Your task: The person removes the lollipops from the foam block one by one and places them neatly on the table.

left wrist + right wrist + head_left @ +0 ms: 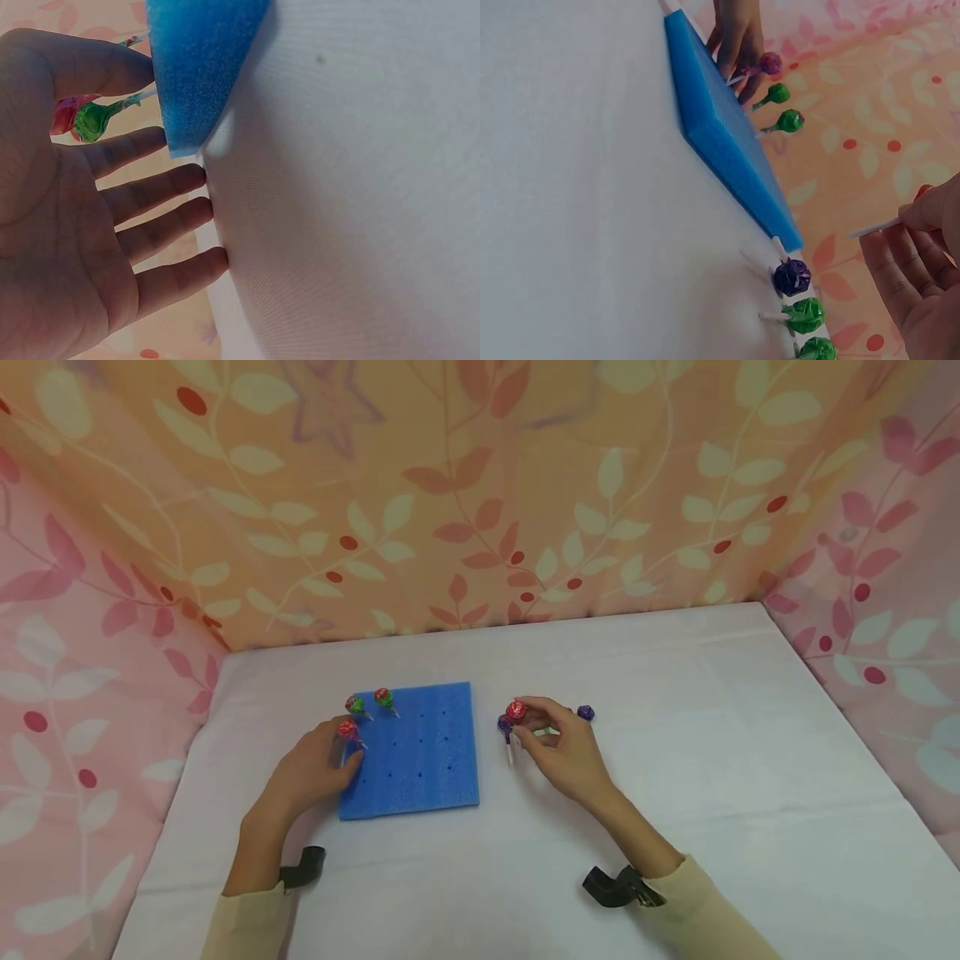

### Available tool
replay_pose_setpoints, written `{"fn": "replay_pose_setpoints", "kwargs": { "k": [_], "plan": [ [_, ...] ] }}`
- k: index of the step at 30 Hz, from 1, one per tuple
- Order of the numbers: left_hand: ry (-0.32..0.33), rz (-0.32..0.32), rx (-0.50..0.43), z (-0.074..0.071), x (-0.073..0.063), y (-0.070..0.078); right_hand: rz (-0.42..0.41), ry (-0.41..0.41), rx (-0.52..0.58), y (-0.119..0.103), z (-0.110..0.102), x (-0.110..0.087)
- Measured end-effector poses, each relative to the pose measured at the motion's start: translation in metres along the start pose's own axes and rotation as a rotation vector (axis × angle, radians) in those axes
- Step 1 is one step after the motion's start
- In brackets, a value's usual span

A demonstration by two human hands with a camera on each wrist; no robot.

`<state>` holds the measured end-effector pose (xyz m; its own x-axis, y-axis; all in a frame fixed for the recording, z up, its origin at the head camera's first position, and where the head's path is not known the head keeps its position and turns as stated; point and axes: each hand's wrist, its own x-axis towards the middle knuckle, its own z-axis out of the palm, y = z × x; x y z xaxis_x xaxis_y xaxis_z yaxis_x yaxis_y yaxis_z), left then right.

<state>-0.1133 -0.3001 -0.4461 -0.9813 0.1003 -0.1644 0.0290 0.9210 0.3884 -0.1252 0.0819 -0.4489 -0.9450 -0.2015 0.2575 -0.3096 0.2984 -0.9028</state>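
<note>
Right hand (558, 747) pinching red lollipop (516, 710) by stick, above tabletop (712, 760). Left hand (315, 768) flat, fingers straight, holding nothing, resting at foam (420, 752) edge, beside planted lollipop (348, 730).

White tablecloth (675, 760), leaf-patterned curtains (480, 485) around
</note>
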Motion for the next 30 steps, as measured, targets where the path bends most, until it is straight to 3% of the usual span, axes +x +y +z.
{"fn": "replay_pose_setpoints", "kwargs": {
  "k": [10,19,30],
  "plan": [
    [0.008,-0.003,0.001,0.001,-0.001,-0.001,0.011,0.002,0.004,0.006,-0.008,-0.009],
    [0.002,-0.012,0.005,-0.001,-0.002,0.000,-0.017,0.042,0.026,0.016,-0.023,-0.015],
    [0.007,-0.004,0.008,0.000,-0.001,0.000,0.016,0.102,0.025,0.025,-0.042,-0.018]
  ]
}}
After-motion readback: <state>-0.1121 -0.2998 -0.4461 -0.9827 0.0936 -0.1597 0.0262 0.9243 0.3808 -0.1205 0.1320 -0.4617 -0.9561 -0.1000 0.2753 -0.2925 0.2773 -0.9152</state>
